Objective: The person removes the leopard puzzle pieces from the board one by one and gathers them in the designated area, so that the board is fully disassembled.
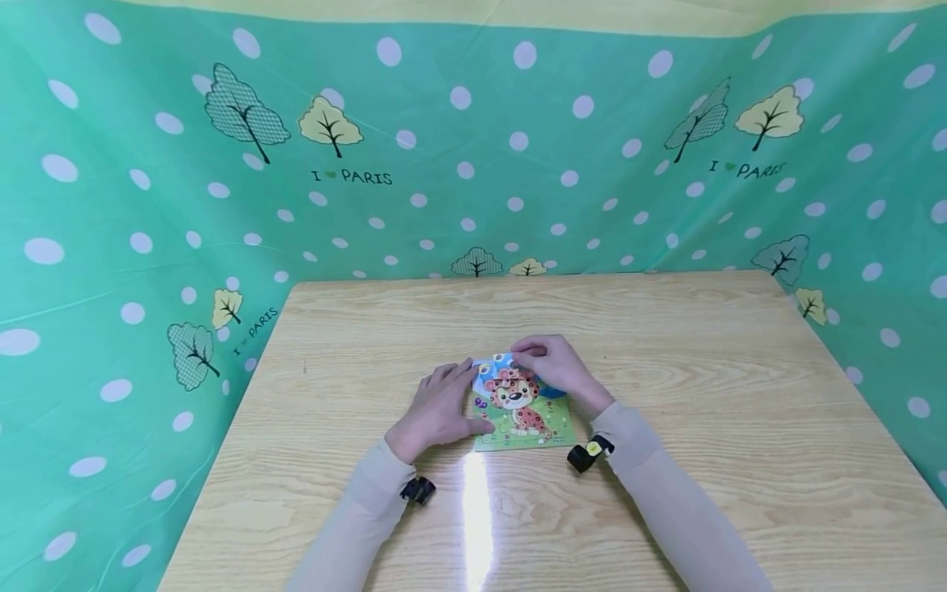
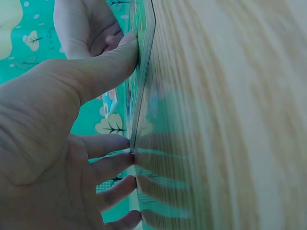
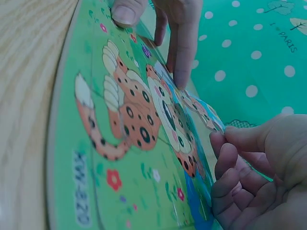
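A jigsaw puzzle (image 1: 527,427) with a spotted leopard cub on green grass lies flat on the table. My left hand (image 1: 441,409) rests at its left side; the thumb (image 2: 112,60) touches the board's face near the edge, and the fairly straight fingers reach the far corner and the tabletop. Over the puzzle's top part, my right hand (image 1: 555,364) pinches a puzzle piece (image 3: 205,114) between thumb and forefinger. That piece, with part of the cub's spots and blue on it, tilts up from the board. A bare strip of the board's tray shows beneath it in the right wrist view.
The wooden table (image 1: 355,345) carries the puzzle near its middle, with a bright light reflection in front. A green dotted curtain (image 1: 414,197) with trees hangs behind and along both sides. Black wrist straps (image 1: 418,491) sit on both sleeves.
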Tool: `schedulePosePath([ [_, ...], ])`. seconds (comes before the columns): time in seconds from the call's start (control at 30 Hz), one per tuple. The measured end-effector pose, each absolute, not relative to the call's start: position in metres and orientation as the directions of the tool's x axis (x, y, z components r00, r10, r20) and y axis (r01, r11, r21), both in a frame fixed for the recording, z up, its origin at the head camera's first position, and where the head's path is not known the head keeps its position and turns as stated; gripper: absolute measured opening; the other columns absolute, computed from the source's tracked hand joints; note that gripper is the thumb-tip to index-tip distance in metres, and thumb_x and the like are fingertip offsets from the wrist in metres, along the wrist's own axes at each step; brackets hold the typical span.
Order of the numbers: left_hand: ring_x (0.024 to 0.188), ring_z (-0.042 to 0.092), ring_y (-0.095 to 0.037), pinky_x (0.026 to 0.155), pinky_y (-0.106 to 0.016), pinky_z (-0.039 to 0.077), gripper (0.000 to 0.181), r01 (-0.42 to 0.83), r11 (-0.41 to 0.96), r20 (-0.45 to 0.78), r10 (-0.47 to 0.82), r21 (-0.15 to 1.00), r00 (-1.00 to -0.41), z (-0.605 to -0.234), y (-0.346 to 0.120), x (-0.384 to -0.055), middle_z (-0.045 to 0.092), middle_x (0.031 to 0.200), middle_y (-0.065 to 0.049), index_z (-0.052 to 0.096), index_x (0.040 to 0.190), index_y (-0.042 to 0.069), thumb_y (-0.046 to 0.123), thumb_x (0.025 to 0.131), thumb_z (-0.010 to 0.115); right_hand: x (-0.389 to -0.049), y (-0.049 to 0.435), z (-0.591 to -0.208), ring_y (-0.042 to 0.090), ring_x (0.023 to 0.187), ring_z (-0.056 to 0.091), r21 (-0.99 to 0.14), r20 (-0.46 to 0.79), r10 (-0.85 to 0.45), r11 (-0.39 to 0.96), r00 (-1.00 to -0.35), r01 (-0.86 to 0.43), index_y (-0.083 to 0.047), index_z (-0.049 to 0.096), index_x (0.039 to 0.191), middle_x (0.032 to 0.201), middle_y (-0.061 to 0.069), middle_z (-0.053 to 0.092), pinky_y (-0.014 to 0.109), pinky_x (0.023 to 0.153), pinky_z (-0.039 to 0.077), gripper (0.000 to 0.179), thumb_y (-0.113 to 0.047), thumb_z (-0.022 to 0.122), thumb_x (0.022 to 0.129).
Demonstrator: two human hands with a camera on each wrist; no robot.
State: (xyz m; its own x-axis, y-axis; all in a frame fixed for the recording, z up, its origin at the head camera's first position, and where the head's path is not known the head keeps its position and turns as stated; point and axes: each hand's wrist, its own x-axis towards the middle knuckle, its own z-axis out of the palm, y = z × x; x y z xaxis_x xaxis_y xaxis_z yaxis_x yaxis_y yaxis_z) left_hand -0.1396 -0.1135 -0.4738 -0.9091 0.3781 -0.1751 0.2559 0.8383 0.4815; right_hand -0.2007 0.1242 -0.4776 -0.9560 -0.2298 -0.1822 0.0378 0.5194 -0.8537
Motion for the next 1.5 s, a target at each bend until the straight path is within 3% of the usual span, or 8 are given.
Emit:
schedulePosePath([
  [0.33,0.16,0.03,-0.041,0.131,-0.063,0.025,0.103,0.254,0.838,-0.174,0.375,0.483,-0.91,-0.474,-0.115,-0.139,0.031,0.176,-0.011,0.039,0.165,0.01,0.052,0.085,0.087,-0.205,0.144,-0.478,0.019,0.085,0.068,-0.859,-0.193,-0.198,0.508,-0.961,0.068,-0.006,0.073,0.129,0.112,0.012,0.077,0.029,0.078,0.058,0.031,-0.025,0.07,0.104],
  [0.6,0.16,0.03,-0.041,0.13,-0.064,0.024,0.103,0.258,0.835,-0.165,0.377,0.486,-0.911,-0.475,-0.115,-0.139,0.031,0.176,-0.011,0.039,0.166,0.011,0.052,0.084,0.087,-0.206,0.163,-0.478,0.018,0.094,0.069,-0.864,-0.199,-0.173,0.495,-0.965,0.089,-0.004,0.071,0.131,0.118,0.015,0.076,0.025,0.08,0.058,0.033,-0.024,0.068,0.106],
  [1.5,0.161,0.028,-0.039,0.131,-0.064,0.022,0.104,0.248,0.842,-0.186,0.373,0.479,-0.909,-0.476,-0.114,-0.138,0.029,0.177,-0.009,0.037,0.167,0.012,0.053,0.085,0.086,-0.206,0.216,-0.476,0.018,0.096,0.067,-0.841,-0.197,-0.107,0.528,-0.974,0.113,0.0,0.068,0.137,0.131,0.023,0.071,0.021,0.075,0.057,0.037,-0.024,0.063,0.108],
])
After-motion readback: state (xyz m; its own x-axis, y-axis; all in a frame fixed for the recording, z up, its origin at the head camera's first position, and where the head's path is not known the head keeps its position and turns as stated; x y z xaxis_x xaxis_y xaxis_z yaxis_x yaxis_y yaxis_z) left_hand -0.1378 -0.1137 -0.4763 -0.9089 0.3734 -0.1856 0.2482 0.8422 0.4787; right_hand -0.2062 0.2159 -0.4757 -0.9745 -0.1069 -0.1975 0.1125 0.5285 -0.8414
